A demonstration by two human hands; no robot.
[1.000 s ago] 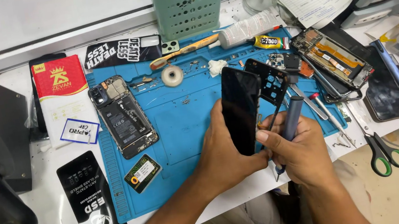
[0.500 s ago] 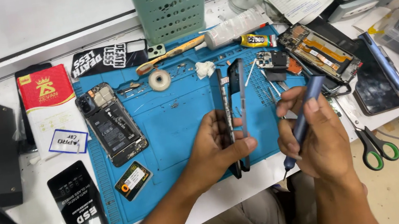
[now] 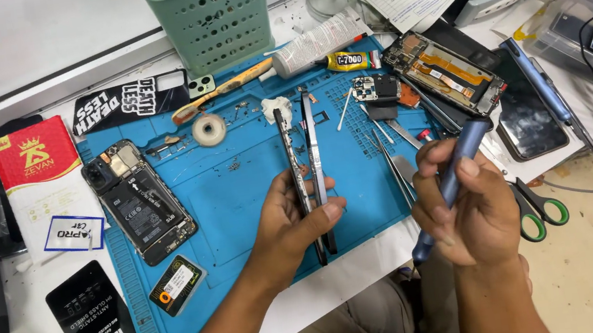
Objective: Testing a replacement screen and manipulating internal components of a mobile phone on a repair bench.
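Note:
My left hand [image 3: 286, 227] grips a phone edge-on above the blue work mat [image 3: 239, 198]. The phone's dark screen panel [image 3: 293, 167] and its frame [image 3: 315, 156] stand parted, two thin slabs side by side. My right hand [image 3: 468, 211] is closed around a blue pen-shaped screwdriver [image 3: 449, 183], tilted with its tip low, to the right of the phone and apart from it. An opened phone [image 3: 139, 202] with its battery showing lies on the mat's left part.
A green perforated basket [image 3: 207, 11] stands at the back. A glue tube [image 3: 351, 60], tape roll [image 3: 209, 130], tweezers [image 3: 387, 157] and small parts lie on the mat. Another opened phone [image 3: 447, 72] and green-handled scissors [image 3: 541, 204] lie at the right. Packets lie on the left.
The phone turned from face-on to edge-on, and its screen panel now stands parted from the frame. My right hand drew away to the right with the screwdriver.

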